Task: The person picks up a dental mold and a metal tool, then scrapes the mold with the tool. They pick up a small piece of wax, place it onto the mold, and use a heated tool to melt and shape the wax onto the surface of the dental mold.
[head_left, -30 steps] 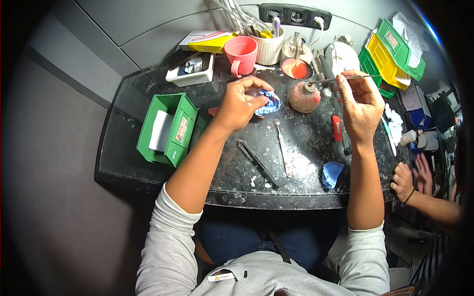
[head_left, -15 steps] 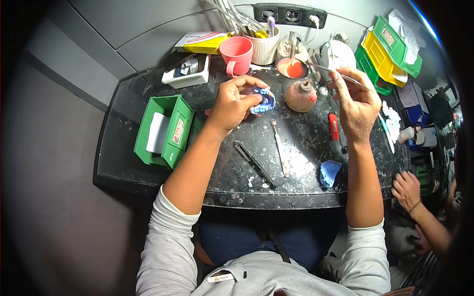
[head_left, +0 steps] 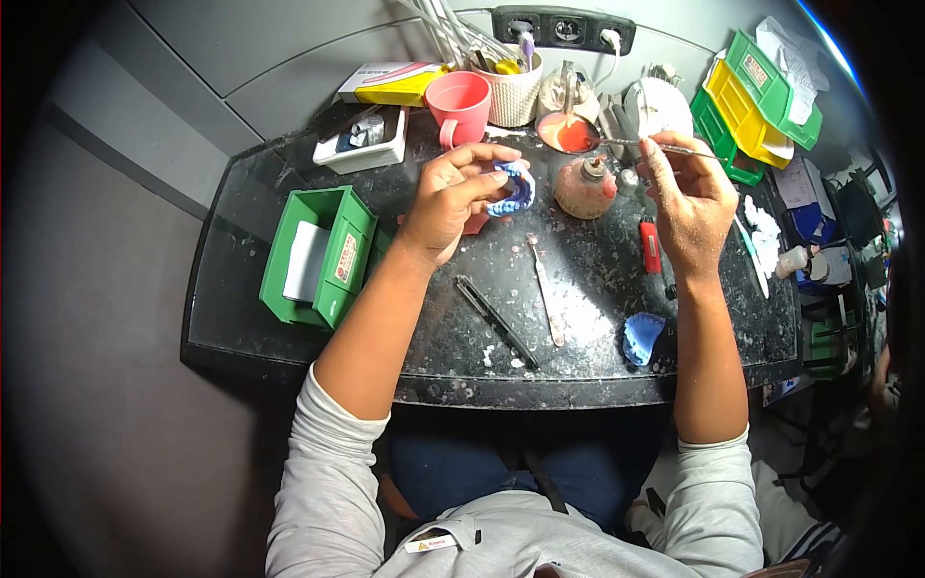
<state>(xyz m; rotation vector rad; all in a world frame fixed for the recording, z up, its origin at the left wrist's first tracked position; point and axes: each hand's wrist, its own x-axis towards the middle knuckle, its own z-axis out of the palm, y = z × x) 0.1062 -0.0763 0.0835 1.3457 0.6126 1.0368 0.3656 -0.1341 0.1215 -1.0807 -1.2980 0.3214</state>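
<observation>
My left hand (head_left: 438,207) grips a blue dental cast (head_left: 522,199), a horseshoe-shaped row of teeth, between thumb and fingers above the bench. My right hand (head_left: 696,217) pinches a thin metal wax spatula (head_left: 617,143), held nearly level. Its tip reaches left to the rim of a round dish of melted red wax (head_left: 559,130). Just below that dish stands a squat, pink-stained spirit burner (head_left: 584,196) with a metal neck. A second blue cast (head_left: 643,339) lies near the bench's front edge, by my right forearm.
On the bench lie black tweezers (head_left: 496,321), a wax-stained instrument (head_left: 546,292) and a red lighter (head_left: 650,248). A green bin (head_left: 332,306) stands left. Behind are a pink mug (head_left: 459,96) and a woven basket (head_left: 516,96); stacked bins (head_left: 737,106) stand back right.
The spatula's tip has come down to the wax dish as my right hand shifted slightly left. My left hand has turned the cast a little. Another person's hand at the right has gone from view.
</observation>
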